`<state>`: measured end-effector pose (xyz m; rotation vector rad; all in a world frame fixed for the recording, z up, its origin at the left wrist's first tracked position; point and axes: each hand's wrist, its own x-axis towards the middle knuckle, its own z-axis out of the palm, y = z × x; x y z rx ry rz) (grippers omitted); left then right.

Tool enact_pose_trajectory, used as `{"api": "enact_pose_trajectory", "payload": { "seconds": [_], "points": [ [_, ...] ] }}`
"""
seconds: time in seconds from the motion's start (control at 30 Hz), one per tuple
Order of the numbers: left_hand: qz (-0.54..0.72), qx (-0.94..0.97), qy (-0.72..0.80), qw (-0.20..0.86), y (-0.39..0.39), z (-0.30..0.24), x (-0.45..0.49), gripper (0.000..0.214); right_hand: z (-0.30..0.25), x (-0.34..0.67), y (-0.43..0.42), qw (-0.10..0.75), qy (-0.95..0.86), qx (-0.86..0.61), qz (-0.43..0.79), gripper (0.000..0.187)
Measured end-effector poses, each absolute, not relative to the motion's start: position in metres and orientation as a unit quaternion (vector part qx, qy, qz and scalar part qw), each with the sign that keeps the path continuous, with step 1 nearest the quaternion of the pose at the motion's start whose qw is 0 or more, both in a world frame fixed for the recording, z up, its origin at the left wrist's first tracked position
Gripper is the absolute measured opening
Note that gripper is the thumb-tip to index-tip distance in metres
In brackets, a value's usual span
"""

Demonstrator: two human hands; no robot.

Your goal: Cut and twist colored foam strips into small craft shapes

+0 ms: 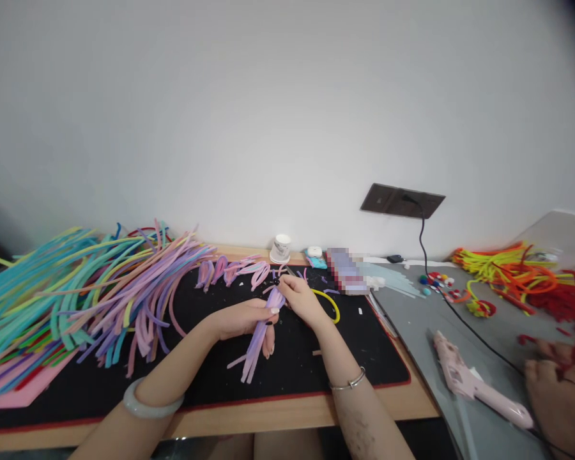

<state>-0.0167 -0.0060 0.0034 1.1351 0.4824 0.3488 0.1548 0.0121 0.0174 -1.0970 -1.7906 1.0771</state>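
A bundle of lilac and pink pipe cleaners point(253, 354) hangs between my two hands over the black mat, its loose ends pointing down toward me. My left hand point(242, 321) is wrapped round the middle of the bundle, thumb on top and fingertips showing below. At the bundle's upper end, my right hand point(301, 299) pinches it, fingers closed. A yellow pipe cleaner point(334, 305) curves on the mat just beyond my right wrist. Behind my hands, several looped pink and lilac pipe cleaners point(230, 271) lie in a row.
Piles of coloured pipe cleaners point(100, 294) cover the left side. A paper cup point(280, 248), a white case point(315, 252) and a blurred-out item point(347, 271) stand along the wall. To the right lie a pink glue gun point(479, 386), its cord, pompoms, and another person's hands point(560, 396) at red pipe cleaners.
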Motion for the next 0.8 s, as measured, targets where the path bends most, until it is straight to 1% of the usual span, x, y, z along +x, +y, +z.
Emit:
{"api": "enact_pose_trajectory", "payload": {
  "seconds": [0.23, 0.33, 0.4, 0.5, 0.67, 0.8],
  "points": [
    [0.159, 0.545, 0.236, 0.789, -0.0072, 0.0046, -0.0156, 0.028, 0.0184, 0.1539, 0.0134, 0.37, -0.742, -0.469, 0.305, 0.029],
    [0.167, 0.548, 0.241, 0.783, -0.0067, 0.0029, -0.0153, 0.026, 0.0159, 0.1547, 0.0148, 0.386, -0.738, -0.47, 0.292, 0.029],
    [0.179, 0.544, 0.245, 0.782, -0.0067, 0.0029, -0.0153, 0.025, 0.014, 0.1554, 0.0155, 0.403, -0.719, -0.464, 0.324, 0.029],
    [0.2, 0.543, 0.249, 0.777, -0.0074, 0.0055, -0.0154, 0.025, 0.0117, 0.1562, 0.0159, 0.415, -0.671, -0.441, 0.427, 0.032],
    [0.213, 0.533, 0.231, 0.785, -0.0078, 0.0085, -0.0163, 0.027, 0.0116, 0.157, 0.014, 0.404, -0.6, -0.378, 0.578, 0.039],
    [0.226, 0.52, 0.216, 0.795, -0.0071, 0.0086, -0.0181, 0.028, 0.014, 0.1592, 0.0117, 0.392, -0.538, -0.32, 0.674, 0.038]
  ]
}}
